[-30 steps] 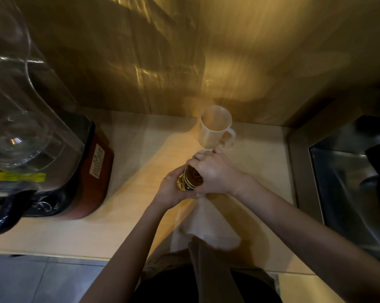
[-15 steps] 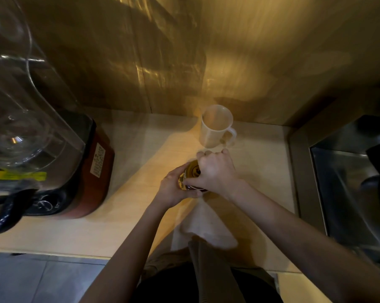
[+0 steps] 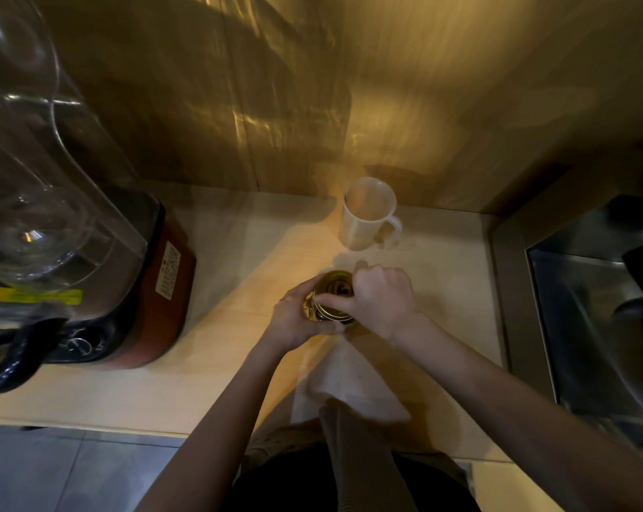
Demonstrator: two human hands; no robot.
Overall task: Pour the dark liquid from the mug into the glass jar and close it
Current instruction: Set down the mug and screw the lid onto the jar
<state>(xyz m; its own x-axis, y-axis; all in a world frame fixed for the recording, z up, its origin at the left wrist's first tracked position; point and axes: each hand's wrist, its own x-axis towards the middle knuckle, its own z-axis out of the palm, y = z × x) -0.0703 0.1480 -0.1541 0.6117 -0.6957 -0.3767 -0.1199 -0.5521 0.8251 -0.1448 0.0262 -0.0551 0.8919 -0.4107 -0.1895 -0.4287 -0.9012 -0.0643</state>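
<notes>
The glass jar stands on the wooden counter in the middle of the view. A gold metal lid sits on top of it. My left hand wraps the jar's left side. My right hand grips the lid from the right, fingers curled over its rim. The jar's contents are hidden by the lid and my hands. A white mug stands upright behind the jar near the wall, handle to the right, and its inside looks pale.
A blender with a clear jug and red-black base fills the left side. A steel sink lies at the right. A white cloth lies on the counter under my right forearm. The wood wall rises close behind the mug.
My right hand has turned on the lid, so more of the gold top shows now. The jar and my left hand stay in about the same spot.
</notes>
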